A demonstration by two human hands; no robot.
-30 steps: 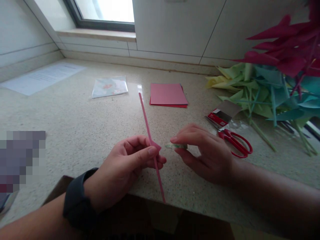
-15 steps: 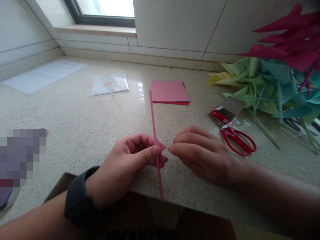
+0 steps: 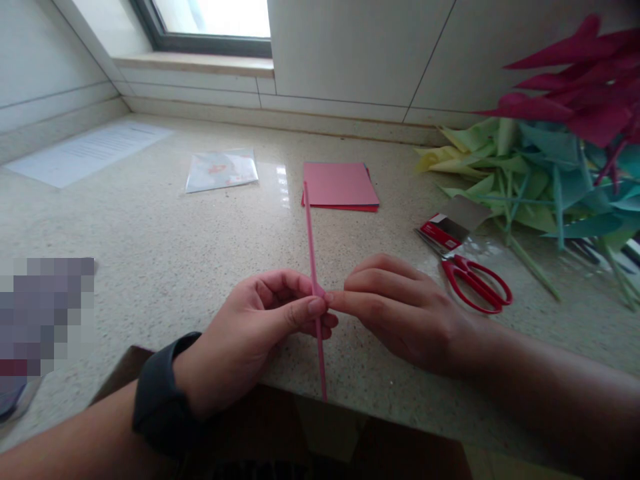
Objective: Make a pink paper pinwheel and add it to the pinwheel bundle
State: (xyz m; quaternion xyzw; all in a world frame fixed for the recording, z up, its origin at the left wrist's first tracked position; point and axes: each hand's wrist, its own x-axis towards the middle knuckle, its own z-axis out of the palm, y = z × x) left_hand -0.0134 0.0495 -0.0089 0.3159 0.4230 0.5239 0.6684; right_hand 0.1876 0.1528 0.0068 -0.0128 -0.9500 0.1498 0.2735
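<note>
- Pinching a thin pink paper stick (image 3: 313,267) between thumb and curled fingers, the left hand (image 3: 260,327) is held just above the near edge of the speckled stone counter (image 3: 150,233); a dark band (image 3: 163,393) is worn on its wrist
- The stick is gripped near its middle and kept almost upright, its upper end seen against a stack of red paper sheets (image 3: 340,187) and its lower end reaching past the counter edge
- The right hand (image 3: 400,313) is narrowed, its fingertips brought against the stick right beside the left thumb, where a small pink flap is pressed; whether anything else is kept in this hand cannot be told
- Red-handled scissors (image 3: 475,283) are laid on the counter just beside the right hand, with a small red and grey card packet (image 3: 453,223) beyond them
- A heap of folded green, teal and yellow paper shapes on sticks (image 3: 540,180) is piled at the right, with dark red ones (image 3: 575,87) above it
- A clear plastic sleeve (image 3: 221,170) and a printed white sheet (image 3: 90,152) are set farther back on the left, under a window (image 3: 210,27)
</note>
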